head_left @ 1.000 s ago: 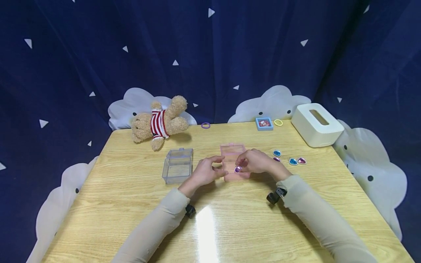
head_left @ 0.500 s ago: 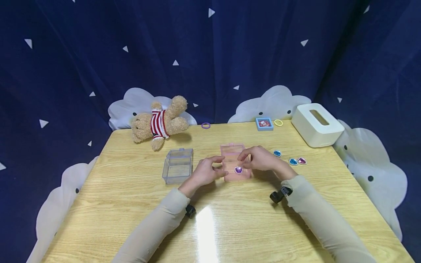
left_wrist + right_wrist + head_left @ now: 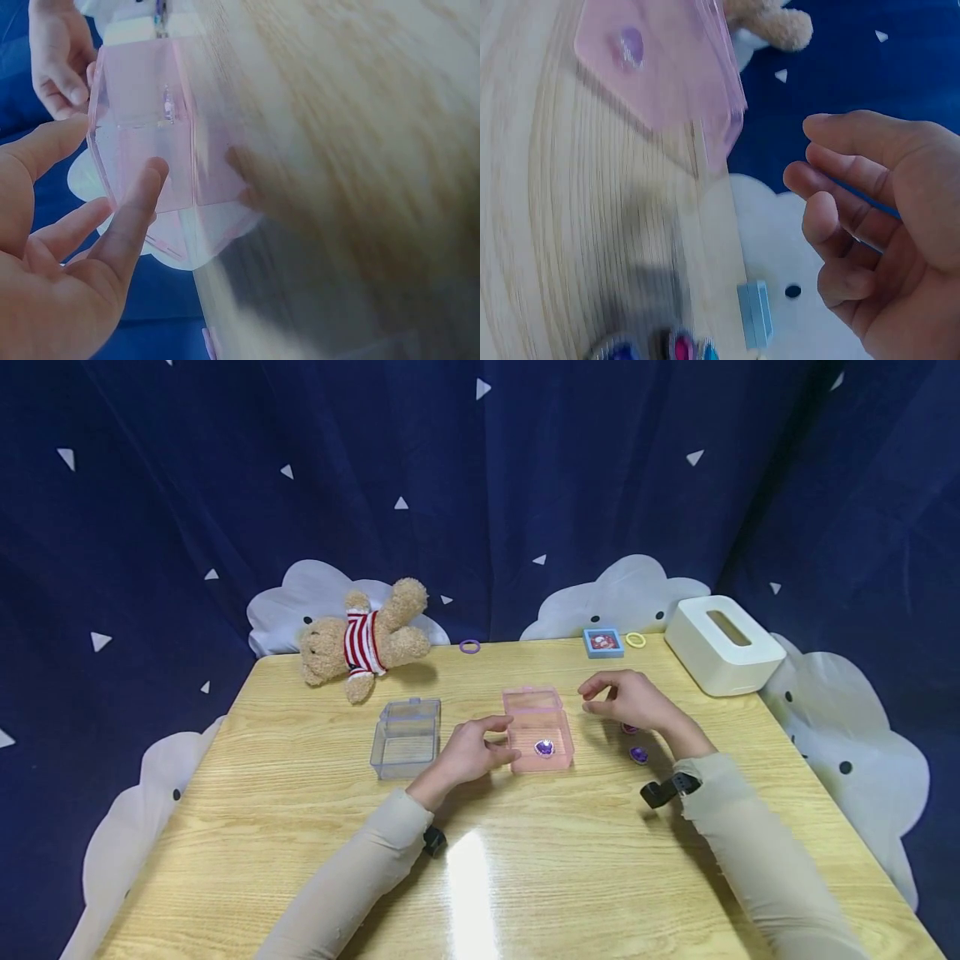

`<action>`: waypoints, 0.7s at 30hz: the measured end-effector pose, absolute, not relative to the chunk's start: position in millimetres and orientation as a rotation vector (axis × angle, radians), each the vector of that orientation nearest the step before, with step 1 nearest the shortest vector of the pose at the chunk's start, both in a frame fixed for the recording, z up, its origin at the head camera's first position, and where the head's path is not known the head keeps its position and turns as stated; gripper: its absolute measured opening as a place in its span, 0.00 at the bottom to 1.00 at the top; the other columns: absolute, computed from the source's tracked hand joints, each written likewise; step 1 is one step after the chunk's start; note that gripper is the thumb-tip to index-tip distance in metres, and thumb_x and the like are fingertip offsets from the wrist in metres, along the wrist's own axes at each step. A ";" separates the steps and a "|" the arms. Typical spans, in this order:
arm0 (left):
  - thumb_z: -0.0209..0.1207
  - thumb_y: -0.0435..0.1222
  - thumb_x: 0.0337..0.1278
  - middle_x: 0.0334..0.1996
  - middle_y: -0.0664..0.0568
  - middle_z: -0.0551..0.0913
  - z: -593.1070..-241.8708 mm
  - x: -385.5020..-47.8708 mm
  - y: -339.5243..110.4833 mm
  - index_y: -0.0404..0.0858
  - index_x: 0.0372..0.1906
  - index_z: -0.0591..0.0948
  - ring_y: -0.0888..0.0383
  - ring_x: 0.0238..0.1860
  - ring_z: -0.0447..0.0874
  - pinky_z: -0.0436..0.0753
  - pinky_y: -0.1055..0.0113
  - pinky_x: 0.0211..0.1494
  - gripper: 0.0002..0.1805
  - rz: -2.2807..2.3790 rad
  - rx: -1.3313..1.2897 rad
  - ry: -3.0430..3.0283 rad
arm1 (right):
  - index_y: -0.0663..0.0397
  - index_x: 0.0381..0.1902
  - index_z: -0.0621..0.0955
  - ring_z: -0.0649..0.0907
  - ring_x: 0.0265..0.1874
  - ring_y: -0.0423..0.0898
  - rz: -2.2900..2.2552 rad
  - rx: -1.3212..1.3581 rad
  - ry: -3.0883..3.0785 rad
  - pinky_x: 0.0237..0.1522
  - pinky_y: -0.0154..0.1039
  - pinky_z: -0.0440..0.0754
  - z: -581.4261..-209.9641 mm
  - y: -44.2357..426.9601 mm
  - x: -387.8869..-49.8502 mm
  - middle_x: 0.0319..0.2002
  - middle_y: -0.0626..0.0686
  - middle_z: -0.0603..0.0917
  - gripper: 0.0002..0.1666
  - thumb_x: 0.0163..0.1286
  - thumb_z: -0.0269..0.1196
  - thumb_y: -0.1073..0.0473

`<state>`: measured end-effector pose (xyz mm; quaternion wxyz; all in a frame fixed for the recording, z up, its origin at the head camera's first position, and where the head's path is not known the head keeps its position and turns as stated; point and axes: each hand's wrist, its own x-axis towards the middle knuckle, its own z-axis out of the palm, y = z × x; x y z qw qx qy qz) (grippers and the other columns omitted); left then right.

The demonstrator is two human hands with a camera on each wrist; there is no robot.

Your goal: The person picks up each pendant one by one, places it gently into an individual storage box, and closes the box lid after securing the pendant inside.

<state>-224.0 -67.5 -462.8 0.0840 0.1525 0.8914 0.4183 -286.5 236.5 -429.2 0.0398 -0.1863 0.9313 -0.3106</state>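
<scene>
A pink see-through box (image 3: 528,739) stands with its lid raised at mid-table, a purple gem (image 3: 544,748) lying inside. My left hand (image 3: 467,753) is at the box's left side, thumb and fingers spread along its wall; in the left wrist view the fingers (image 3: 135,217) look straight. To the right of the box my right hand (image 3: 628,700) hovers over the table, its fingers loosely bent with nothing between them, as the right wrist view also shows (image 3: 889,217). Beneath it lie a pink gem (image 3: 629,728) and another purple gem (image 3: 639,755).
A clear bluish box (image 3: 406,752) is left of the left hand. Along the back are a teddy bear (image 3: 363,643), a purple ring (image 3: 469,647), a blue framed square (image 3: 603,643), a yellow ring (image 3: 635,640) and a white tissue box (image 3: 723,645).
My right hand has let go of the purple gem inside the pink box and moved away to the right, over the other gems. The left hand has stayed in place.
</scene>
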 end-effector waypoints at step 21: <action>0.70 0.43 0.56 0.61 0.46 0.82 -463.1 -223.9 -68.5 0.43 0.68 0.75 0.54 0.43 0.91 0.88 0.65 0.45 0.34 1.259 0.466 2.649 | 0.56 0.44 0.85 0.79 0.31 0.43 -0.778 -0.346 2.882 0.31 0.35 0.74 -464.6 302.0 -283.8 0.36 0.52 0.87 0.16 0.62 0.71 0.53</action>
